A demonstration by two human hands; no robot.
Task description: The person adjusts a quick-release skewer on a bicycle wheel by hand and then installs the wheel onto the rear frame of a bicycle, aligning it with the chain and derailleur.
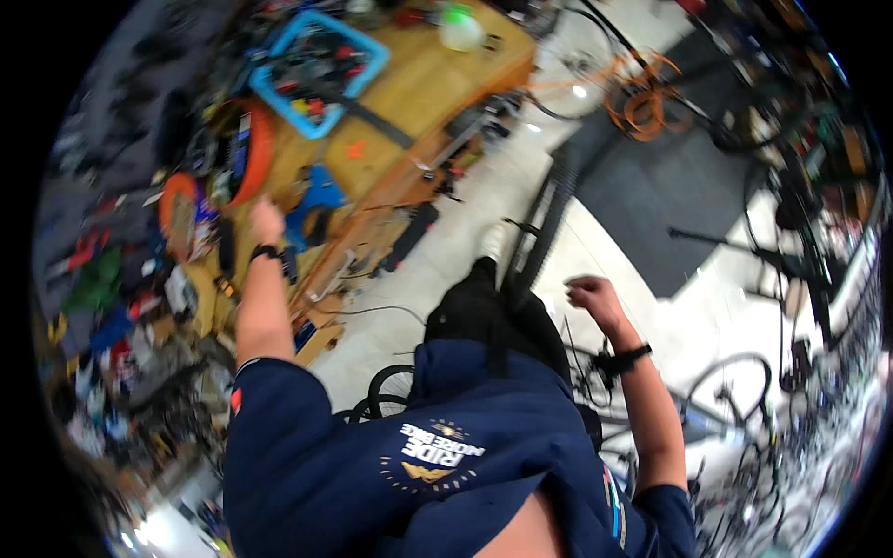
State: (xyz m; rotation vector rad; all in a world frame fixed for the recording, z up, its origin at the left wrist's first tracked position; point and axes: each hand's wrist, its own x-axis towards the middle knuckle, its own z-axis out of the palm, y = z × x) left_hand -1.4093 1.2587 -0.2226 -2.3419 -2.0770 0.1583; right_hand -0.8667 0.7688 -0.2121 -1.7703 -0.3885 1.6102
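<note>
My left hand (267, 221) is stretched out over the wooden workbench (446, 79), beside the rim of an orange bin (255, 153). Its fingers are smeared by motion, and anything in them is hidden. Just right of it on the bench lies a blue tool or holder (322, 191) with a dark part, too blurred to name. My right hand (597, 302) hangs in the air on the right side, its fingers loosely bent and a gap showing beside the thumb; no object shows in it. Near it stands a bicycle tyre (551, 219), apart from the hand.
A light blue tray (374, 67) full of small parts sits farther along the bench, near a white tub (460, 33). Orange cable or hose (642, 107) lies coiled at the far right by a dark mat (642, 205). Bicycles and parts crowd the right; mixed tools clutter the left.
</note>
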